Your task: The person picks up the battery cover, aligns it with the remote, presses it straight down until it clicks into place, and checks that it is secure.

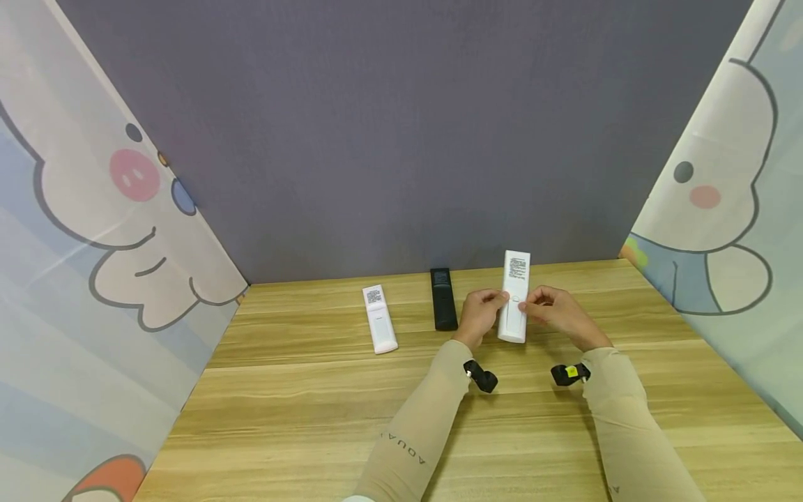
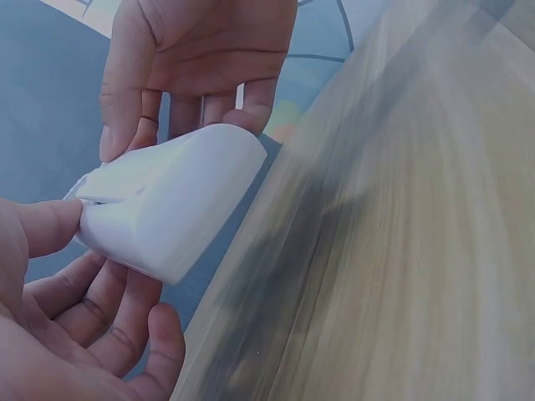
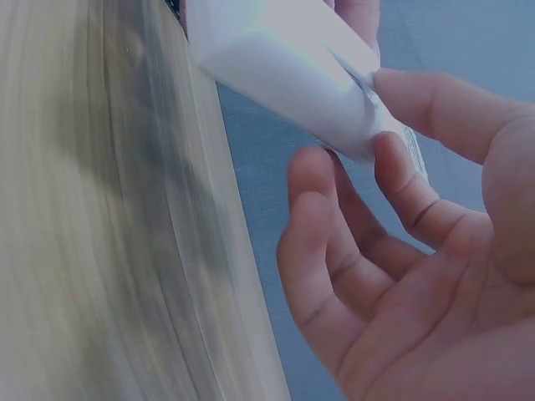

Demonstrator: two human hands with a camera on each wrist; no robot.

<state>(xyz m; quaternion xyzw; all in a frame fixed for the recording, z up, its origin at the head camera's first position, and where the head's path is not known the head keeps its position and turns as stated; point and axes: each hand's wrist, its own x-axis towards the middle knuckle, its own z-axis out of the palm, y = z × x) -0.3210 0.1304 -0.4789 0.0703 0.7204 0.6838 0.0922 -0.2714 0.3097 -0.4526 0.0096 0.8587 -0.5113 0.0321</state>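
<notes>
Between the two hands is a white remote control, held off the table with its labelled back and battery cover facing up. My left hand grips its left edge, thumb on the back and fingers curled beneath. From the other side my right hand pinches the right edge, its thumb near the cover's latch. In the left wrist view a thin gap shows at the cover on the remote's white body. The right wrist view also shows that slit on the remote. The side facing down is hidden.
To the left on the wooden table lie a black remote and a smaller white remote, backs up. A grey panel stands along the table's far edge. Cartoon-printed curtains hang at both sides.
</notes>
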